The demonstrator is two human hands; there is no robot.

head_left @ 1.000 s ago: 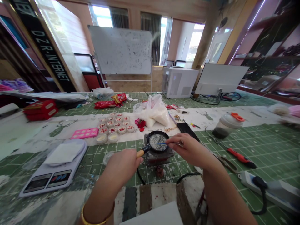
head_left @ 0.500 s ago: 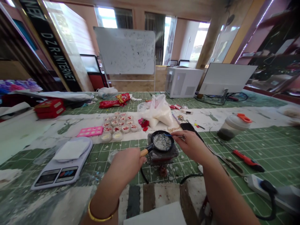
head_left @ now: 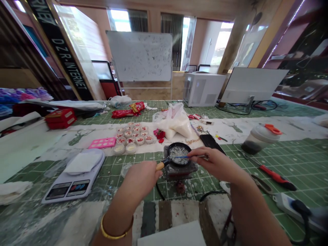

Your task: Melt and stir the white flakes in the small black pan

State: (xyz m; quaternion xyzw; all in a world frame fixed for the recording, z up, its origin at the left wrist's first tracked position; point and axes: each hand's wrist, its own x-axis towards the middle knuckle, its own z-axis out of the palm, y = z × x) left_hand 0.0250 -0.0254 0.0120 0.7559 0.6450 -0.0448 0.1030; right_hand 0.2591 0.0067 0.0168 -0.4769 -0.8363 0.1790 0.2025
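A small black frying pan [head_left: 183,150] sits on a little dark hot plate [head_left: 179,171], with whitish lumps in partly clear liquid [head_left: 178,152] inside it. My left hand [head_left: 145,176] is closed around the pan's wooden handle [head_left: 160,166]. My right hand [head_left: 208,159] pinches a thin blue stick [head_left: 181,157], whose far end reaches into the pan's contents. Behind the pan stands a clear plastic bag of white granules [head_left: 176,124], with a red flower [head_left: 159,133] beside it. Several small clear cups [head_left: 130,140] with red bits on white filling stand to the left.
At left are a kitchen scale [head_left: 77,174] and a pink mould [head_left: 102,142]. To the right lie a black phone [head_left: 211,142], a red-handled screwdriver [head_left: 276,177], scissors [head_left: 261,183] and a power strip [head_left: 292,208]. A shaker bottle [head_left: 261,138] stands beyond; a cable runs below the hot plate.
The blue stick has swung lower and further across the pan, with my right hand dropping slightly. My left hand keeps its hold on the handle. The whole view has shifted a little.
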